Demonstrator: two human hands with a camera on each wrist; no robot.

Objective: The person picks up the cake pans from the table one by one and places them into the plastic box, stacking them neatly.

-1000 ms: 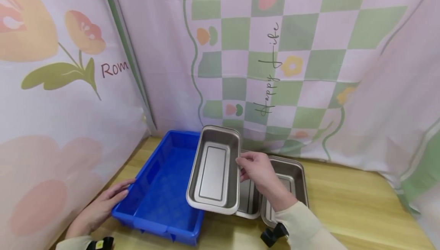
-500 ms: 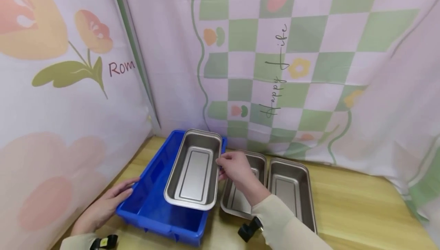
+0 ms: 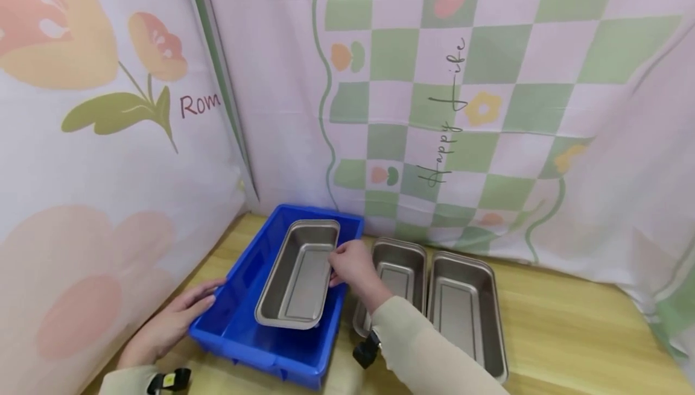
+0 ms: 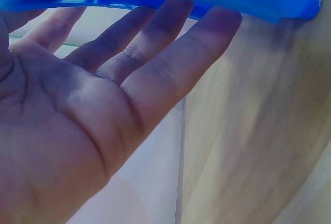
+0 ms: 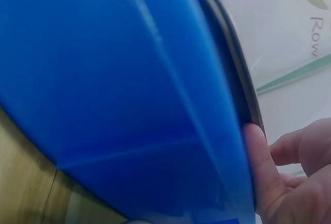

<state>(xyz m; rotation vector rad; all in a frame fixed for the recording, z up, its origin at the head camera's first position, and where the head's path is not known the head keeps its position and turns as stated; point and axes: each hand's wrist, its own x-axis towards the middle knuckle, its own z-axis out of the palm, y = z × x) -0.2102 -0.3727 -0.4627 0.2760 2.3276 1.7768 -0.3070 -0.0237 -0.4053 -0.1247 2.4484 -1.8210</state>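
My right hand (image 3: 355, 268) pinches the right rim of a metal loaf pan (image 3: 306, 283), thumb on the inner side. The pan sits tilted over the inside of a blue plastic bin (image 3: 239, 350); whether its base touches the bin floor cannot be told. In the right wrist view, the pan's edge (image 5: 235, 43) shows just past the bin's blue wall (image 5: 129, 79). At the bin's left side, my left hand (image 3: 176, 319) touches the rim. Seen from the left wrist, its extended fingers (image 4: 170, 74) reach up under the blue rim (image 4: 217, 1).
Two more metal loaf pans stand side by side on the wooden table to the right, a nearer one (image 3: 399, 271) partly behind my right arm and another (image 3: 461, 316) beyond it. Patterned curtains (image 3: 423, 111) hang behind and at the left of the table (image 3: 564, 322).
My right hand has carried the loaf pan leftward and lowered it from beside the bin into it. The left hand stays at the bin's rim. The view has shifted slightly.
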